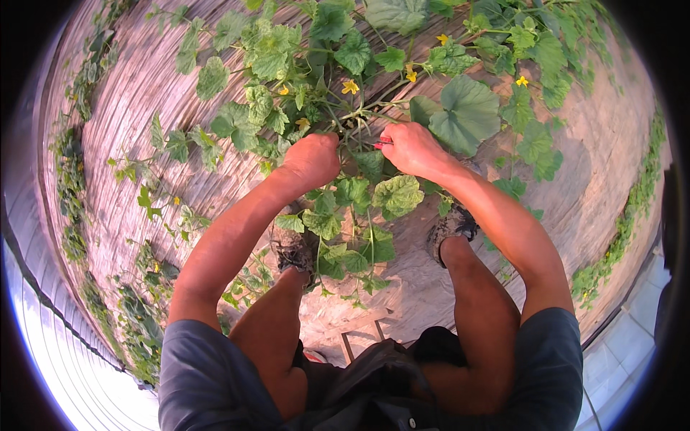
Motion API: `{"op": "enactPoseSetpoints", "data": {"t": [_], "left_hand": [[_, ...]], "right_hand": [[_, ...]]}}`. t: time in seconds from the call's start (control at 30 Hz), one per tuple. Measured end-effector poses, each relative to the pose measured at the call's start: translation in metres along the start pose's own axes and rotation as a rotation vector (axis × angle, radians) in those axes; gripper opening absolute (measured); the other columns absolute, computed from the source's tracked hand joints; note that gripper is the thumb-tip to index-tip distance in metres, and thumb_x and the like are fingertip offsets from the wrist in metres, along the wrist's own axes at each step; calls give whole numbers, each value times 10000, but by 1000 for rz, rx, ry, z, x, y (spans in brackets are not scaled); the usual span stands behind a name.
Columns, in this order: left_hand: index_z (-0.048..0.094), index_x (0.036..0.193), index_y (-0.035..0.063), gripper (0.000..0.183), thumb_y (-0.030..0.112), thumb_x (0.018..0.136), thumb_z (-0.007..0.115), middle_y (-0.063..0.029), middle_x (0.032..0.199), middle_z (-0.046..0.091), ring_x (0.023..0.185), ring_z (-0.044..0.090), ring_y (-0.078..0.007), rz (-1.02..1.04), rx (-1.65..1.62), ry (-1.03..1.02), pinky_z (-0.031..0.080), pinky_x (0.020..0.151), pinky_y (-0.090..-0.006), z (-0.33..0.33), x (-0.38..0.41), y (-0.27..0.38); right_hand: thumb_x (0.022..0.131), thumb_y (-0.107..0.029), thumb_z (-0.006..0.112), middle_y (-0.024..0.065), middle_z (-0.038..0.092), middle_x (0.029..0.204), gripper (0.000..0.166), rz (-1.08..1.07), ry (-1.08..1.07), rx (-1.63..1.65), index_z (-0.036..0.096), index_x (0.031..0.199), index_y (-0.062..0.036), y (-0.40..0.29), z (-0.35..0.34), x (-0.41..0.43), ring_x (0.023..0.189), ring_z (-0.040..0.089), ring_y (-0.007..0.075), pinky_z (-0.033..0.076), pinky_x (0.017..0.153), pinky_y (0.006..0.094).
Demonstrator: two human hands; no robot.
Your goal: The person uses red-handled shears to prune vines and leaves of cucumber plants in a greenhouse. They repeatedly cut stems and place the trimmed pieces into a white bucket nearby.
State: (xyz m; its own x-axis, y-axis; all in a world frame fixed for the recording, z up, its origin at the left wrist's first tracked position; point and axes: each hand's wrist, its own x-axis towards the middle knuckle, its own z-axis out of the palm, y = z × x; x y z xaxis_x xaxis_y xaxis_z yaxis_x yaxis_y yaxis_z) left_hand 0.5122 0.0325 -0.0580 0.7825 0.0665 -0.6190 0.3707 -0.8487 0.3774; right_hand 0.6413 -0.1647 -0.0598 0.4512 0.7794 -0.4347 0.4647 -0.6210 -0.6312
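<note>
A melon-like vine (360, 112) with yellow flowers spreads from its crown in front of me. My left hand (315, 156) is curled at the left side of the crown, against the leaves; its fingertips are hidden, so I cannot tell what it grips. On the other side, my right hand (412, 148) is closed around a small red-handled tool (383, 143). Only a short piece of this tool shows, and its kind is unclear. A large round leaf (467, 114) lies just right of that hand, while smaller leaves (399, 195) hang below both hands.
Wrinkled plastic ground film (145, 64) covers the soil. My left shoe (291, 245) and right shoe (453, 229) stand either side of the lower leaves. A low wooden frame (350, 331) is beneath me. More vine rows grow at left (70, 188) and right (620, 258).
</note>
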Motion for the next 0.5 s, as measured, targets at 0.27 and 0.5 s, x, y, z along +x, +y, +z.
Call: {"op": "enactPoseSetpoints", "data": {"t": [0.27, 0.5], "left_hand": [[564, 1143, 4, 334, 150, 843, 575, -228, 952, 686, 926, 674, -405, -29, 109, -52, 542, 815, -502, -6, -4, 3], [558, 1176, 33, 366, 162, 836, 598, -225, 959, 685, 930, 671, -395, -2, 87, -41, 541, 817, -493, -12, -6, 6]], "right_hand": [[835, -144, 644, 267, 679, 870, 188, 49, -103, -190, 687, 852, 39, -39, -17, 22, 875, 671, 450, 543, 772, 501], [801, -47, 591, 273, 688, 971, 162, 91, -170, -262, 696, 889, 41, -52, -14, 37, 961, 682, 424, 563, 805, 466]]}}
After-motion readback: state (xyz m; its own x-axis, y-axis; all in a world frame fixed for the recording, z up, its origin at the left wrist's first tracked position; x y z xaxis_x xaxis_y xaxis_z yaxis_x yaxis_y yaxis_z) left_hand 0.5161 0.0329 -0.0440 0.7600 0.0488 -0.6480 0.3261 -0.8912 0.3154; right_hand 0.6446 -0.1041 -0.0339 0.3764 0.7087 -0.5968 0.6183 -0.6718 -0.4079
